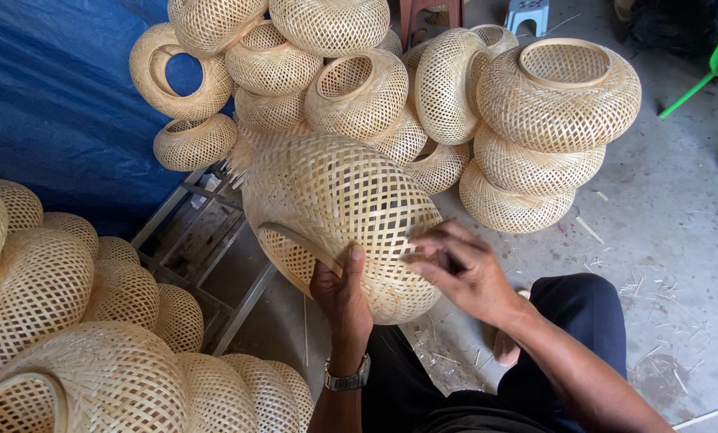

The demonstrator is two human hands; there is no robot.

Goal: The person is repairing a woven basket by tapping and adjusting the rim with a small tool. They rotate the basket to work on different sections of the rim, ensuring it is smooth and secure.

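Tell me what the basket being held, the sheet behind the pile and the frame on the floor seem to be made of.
Basket: thin pale strips, likely bamboo, unpainted, in an open criss-cross weave; the left hand grips its rim and the right hand touches its side.
Sheet: blue, creased with a slight sheen, probably plastic tarp.
Frame: grey straight bars, apparently metal, dull and dusty.

An informal basket-weaving workshop. Finished woven bamboo shades (359,88) are heaped beyond the held shade (343,216), with a second stack (70,321) to its left. A blue tarpaulin (46,96) hangs behind that stack. Bamboo slivers (656,297) litter the bare concrete floor (680,200) to the right of the grip; a metal frame (206,240) lies just left of it.
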